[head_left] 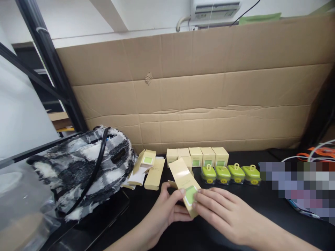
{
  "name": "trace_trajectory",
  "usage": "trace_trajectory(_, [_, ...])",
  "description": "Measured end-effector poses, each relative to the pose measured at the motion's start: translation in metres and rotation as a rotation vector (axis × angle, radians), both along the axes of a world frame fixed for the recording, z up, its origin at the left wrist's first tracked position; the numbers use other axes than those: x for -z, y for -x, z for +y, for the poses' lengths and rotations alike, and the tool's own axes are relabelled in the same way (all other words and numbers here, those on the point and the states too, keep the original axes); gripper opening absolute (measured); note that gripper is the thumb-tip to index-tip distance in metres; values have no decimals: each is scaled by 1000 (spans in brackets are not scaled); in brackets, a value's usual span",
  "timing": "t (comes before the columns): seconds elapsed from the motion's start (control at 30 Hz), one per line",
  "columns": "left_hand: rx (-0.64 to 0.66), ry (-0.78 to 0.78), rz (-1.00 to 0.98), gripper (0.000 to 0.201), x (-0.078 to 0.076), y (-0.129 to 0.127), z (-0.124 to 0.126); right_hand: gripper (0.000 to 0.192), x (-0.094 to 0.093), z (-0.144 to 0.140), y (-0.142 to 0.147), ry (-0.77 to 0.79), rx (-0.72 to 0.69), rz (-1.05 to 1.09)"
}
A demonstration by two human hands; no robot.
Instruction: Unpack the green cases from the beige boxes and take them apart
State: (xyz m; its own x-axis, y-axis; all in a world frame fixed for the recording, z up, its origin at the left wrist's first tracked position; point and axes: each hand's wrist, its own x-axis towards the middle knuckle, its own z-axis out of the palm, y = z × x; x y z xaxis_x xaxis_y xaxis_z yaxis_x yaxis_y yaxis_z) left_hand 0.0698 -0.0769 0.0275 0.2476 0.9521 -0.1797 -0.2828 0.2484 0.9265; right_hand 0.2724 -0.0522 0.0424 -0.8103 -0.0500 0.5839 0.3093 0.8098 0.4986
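Note:
Between my two hands is a pale yellow carton (184, 177) with a green window on its front, tilted, its top flap standing up. My left hand (171, 205) grips it from the left, thumb on the front face and fingers beneath. From the right, the closed fingers of my right hand (222, 211) press on its edge by the window. Beyond my right hand stand several small clear containers with green lids (222, 171), each with a loop on top. A row of closed yellow cartons (208, 155) stands behind them. Flattened cartons (154, 173) lie in a pile left of my hands.
A shaggy grey and black bag (104, 164) with a black strap fills the left side. A big cardboard sheet (193, 90) walls off the back of the black table (235, 195). Orange and white cables (316, 153) lie at the right, beside a blurred-out patch. Clear plastic wrapping (23, 198) is at lower left.

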Motion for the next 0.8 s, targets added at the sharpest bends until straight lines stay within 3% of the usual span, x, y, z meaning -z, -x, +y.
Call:
trace_trajectory(0.3, [-10, -11, -63, 35, 3, -1, 3, 22, 10, -1, 1, 143, -31, 22])
trace_trajectory(0.4, [4, -21, -80, 44, 1, -2, 2, 15, 12, -5, -2, 168, -40, -46])
trace_trajectory(0.63, [-44, -6, 26, 66, 0, -2, -2, 39, 6, -16, -1, 132, -69, -55])
trace_trajectory(0.8, [-34, -83, -13, 65, -5, -1, -2, 35, 1, -17, -1, 110, -81, -190])
